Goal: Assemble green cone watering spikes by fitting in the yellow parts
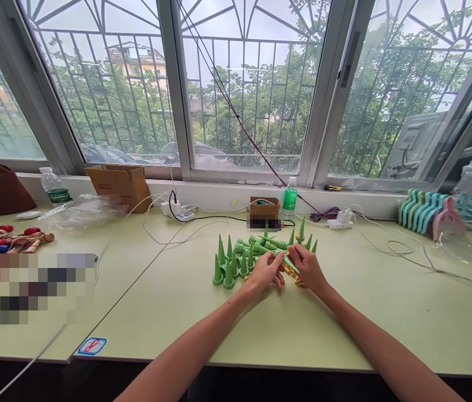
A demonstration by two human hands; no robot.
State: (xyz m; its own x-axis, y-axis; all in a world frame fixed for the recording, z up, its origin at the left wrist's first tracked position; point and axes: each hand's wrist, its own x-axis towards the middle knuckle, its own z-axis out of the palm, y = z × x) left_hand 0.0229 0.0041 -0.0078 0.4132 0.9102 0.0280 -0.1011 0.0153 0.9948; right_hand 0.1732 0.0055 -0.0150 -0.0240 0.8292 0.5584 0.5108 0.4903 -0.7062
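Note:
Between both hands is a green plastic plant-watering spike (291, 264), its pointed end slanting down to the right. My left hand (267, 271) is closed on this spike from the left. Pinched fingers of my right hand (306, 269) meet it at a small yellow piece (288, 254), mostly covered by the fingertips. Several green spikes (228, 274) stand point up to the left of my hands, and more green parts (256, 245) lie piled behind them. Small yellow pieces (292, 272) lie on the table under and between my hands.
Behind the pile stand a small brown box (264, 207) and a green-labelled bottle (290, 196). White cables (407, 254) trail over the table (156, 312). Colourful small dustpans (424, 215) line up at right; wooden toys (7, 243) lie at left near a cardboard box (120, 188).

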